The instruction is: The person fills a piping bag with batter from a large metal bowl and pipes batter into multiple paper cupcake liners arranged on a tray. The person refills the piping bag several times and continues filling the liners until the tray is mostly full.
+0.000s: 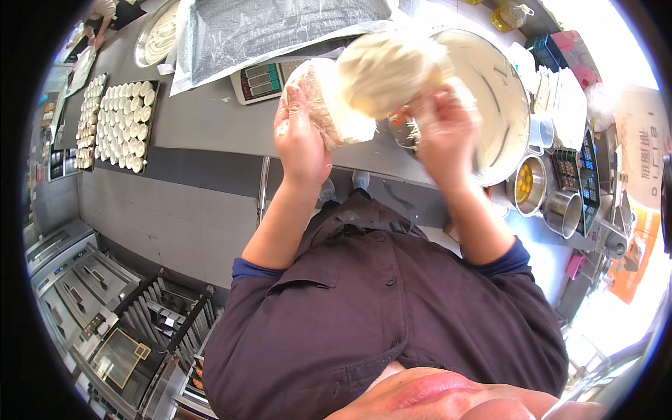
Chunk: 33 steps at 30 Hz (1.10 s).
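Note:
My left hand (303, 126) is wrapped around a translucent plastic bag (321, 94), which looks like a piping bag. Smears of pale cream show on the fingers. Just right of the bag hangs a large, motion-blurred mass of pale cream or batter (391, 73). My right hand (446, 121) grips this mass at its lower right side; any tool under it is hidden. Behind that hand stands a wide round metal bowl (526, 113), its inside coated with more of the same pale mixture.
A digital scale (257, 83) sits partly beneath a paper-lined tray (262, 34). Trays of small white cups (123, 126) and a cream-filled bowl (157, 42) lie left. A pot with egg yolks (525, 181) and an empty metal pot (562, 212) stand right. Another person (102, 18) is far left.

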Each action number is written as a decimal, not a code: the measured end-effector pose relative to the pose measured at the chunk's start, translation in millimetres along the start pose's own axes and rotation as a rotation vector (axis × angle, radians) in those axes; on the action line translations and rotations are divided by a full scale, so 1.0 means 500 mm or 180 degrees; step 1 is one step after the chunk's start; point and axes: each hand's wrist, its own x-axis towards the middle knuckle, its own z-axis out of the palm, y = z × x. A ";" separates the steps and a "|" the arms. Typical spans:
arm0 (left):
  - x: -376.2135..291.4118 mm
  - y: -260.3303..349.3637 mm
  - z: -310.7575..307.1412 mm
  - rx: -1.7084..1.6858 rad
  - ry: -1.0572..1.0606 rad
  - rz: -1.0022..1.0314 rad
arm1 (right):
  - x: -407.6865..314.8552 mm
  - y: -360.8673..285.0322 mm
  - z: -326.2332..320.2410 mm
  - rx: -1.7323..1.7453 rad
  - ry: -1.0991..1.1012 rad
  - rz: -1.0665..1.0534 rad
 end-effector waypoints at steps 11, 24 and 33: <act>-0.032 -0.020 -0.041 0.1338 -0.0086 0.1169 | -0.093 0.019 0.139 -0.1483 -0.0468 -0.1871; -0.038 0.026 -0.112 0.0398 0.0088 0.0438 | -0.032 -0.086 -0.032 -0.0771 0.0513 -0.1626; -0.044 0.111 -0.080 0.0204 -0.0410 -0.0044 | 0.122 0.250 -0.265 -0.4089 0.0360 -0.0918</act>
